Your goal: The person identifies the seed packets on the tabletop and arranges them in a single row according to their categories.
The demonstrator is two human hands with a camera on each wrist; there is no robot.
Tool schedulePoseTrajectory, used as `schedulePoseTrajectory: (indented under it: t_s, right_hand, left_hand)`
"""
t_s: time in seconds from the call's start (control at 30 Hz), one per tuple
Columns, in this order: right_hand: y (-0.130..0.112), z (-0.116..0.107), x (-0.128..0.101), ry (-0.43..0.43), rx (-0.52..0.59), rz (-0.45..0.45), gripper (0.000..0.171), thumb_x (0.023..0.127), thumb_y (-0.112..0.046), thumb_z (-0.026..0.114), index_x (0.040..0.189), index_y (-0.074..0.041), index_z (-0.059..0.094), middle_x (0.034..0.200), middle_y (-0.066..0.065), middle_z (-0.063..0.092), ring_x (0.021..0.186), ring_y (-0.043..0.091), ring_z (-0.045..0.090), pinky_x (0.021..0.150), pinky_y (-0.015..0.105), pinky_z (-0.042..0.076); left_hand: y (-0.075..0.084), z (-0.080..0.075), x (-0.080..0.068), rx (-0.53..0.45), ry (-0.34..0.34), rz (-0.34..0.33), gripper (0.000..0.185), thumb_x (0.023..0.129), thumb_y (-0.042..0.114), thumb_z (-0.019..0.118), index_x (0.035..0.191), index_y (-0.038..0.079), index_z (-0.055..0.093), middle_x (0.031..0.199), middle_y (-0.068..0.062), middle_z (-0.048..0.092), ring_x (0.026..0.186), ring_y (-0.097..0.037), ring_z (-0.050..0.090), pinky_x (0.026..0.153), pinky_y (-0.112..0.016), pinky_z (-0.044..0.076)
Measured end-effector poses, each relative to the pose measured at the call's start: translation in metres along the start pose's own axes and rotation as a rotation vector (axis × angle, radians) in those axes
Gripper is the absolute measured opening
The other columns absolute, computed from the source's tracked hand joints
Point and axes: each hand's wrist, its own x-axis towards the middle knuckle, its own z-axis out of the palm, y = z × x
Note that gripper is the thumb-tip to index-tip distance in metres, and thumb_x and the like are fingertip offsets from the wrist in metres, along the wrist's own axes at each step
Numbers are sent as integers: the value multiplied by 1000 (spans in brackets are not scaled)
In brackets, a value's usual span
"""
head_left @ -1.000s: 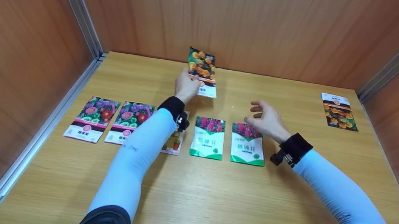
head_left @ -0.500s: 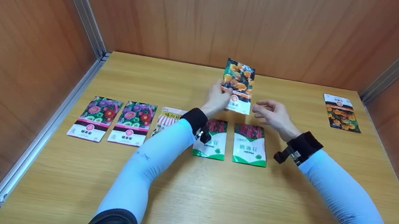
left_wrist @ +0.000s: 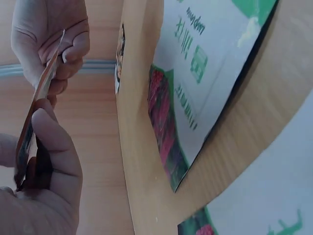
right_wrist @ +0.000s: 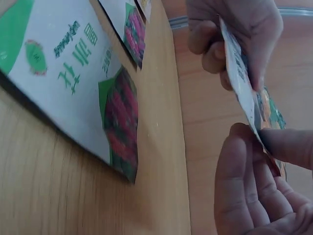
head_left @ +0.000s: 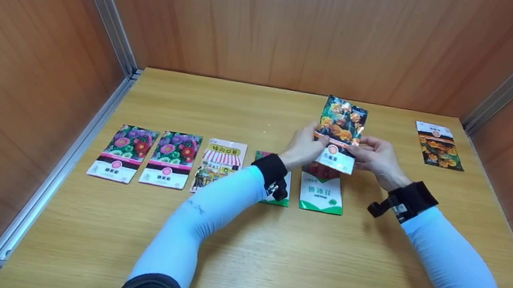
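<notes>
A seed packet (head_left: 341, 122) with orange flowers is held up off the table between both hands. My left hand (head_left: 304, 146) pinches its left edge, thumb on the front. At the right edge, my right hand (head_left: 378, 160) pinches it too, as the right wrist view (right_wrist: 266, 171) also shows with the thumb on one face and fingers behind. Below the held packet lies a white and green packet (head_left: 321, 198), its top partly covered. Another white and green packet (left_wrist: 195, 54) lies beside it, mostly hidden by the left wrist in the head view.
Two packets with pink and purple flowers, one far left (head_left: 118, 151) and one beside it (head_left: 170, 158), lie in the row. A packet with a striped awning (head_left: 222, 162) follows. A second orange-flower packet (head_left: 440, 146) lies at the back right. Wood panels (head_left: 299, 32) enclose the table.
My left hand has carried the orange-flower packet rightward and nearer from the back of the table. My right hand, earlier apart from it, now grips its right edge.
</notes>
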Motion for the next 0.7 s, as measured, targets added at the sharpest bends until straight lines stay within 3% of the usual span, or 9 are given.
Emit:
schedulePoseTrajectory:
  t_s: [0.07, 0.17, 0.23, 0.3, 0.4, 0.47, 0.6, 0.7]
  right_hand:
    - [2, -7, -4, 21, -10, 2, 49, 86, -26, 76, 126, -6, 56, 100, 1, 76, 86, 17, 73, 74, 33, 60]
    - [6, -20, -12, 45, -51, -2, 49, 87, -26, 75, 127, -4, 56, 100, 0, 75, 85, 17, 73, 73, 33, 60]
    - [9, -28, -16, 52, -90, 7, 48, 87, -26, 74, 126, -4, 56, 99, -1, 75, 83, 16, 73, 71, 33, 60]
    - [12, -36, -21, 45, -140, 28, 48, 88, -27, 73, 126, -4, 56, 97, -2, 74, 81, 15, 73, 70, 33, 60]
    - [17, -49, -25, 28, -209, 71, 48, 87, -33, 73, 122, -5, 58, 92, -6, 74, 76, 13, 73, 69, 31, 60]
    - [20, -57, -28, 22, -260, 98, 50, 85, -40, 75, 118, -6, 59, 89, -8, 74, 74, 11, 71, 69, 30, 59]
    - [30, -71, -33, 27, -381, 115, 51, 80, -51, 75, 109, -9, 64, 86, -8, 72, 72, 10, 68, 66, 29, 58]
    - [39, -77, -34, 27, -465, 99, 44, 80, -50, 75, 98, -11, 67, 81, -9, 69, 68, 8, 63, 60, 25, 52]
  left_hand:
    - [-1, 3, -2, 14, -13, -20, 42, 98, 32, 57, 137, 18, 51, 119, 0, 63, 104, -11, 60, 94, -30, 48]
    - [-1, 9, -6, 33, -30, -56, 39, 93, 33, 66, 129, 20, 57, 102, -1, 66, 81, -14, 64, 68, -27, 53]
    - [0, 14, -9, 80, -35, -65, 42, 89, 34, 71, 127, 22, 56, 89, -1, 65, 65, -16, 63, 52, -25, 49]
    - [3, 22, -12, 133, -37, -51, 51, 86, 32, 75, 130, 25, 51, 80, -2, 64, 56, -17, 60, 46, -25, 46]
    - [8, 37, -16, 235, -25, -1, 72, 83, 31, 78, 143, 29, 38, 83, -1, 66, 61, -13, 59, 50, -24, 45]
    - [12, 48, -19, 311, -25, 41, 75, 82, 31, 79, 145, 28, 37, 90, 1, 67, 66, -11, 59, 55, -23, 46]
    - [17, 71, -26, 510, -71, 98, 55, 83, 37, 78, 130, 25, 54, 99, 7, 66, 79, -8, 61, 66, -22, 49]
    - [17, 86, -30, 647, -120, 85, 42, 82, 41, 78, 116, 24, 61, 101, 8, 66, 84, -7, 61, 71, -22, 51]
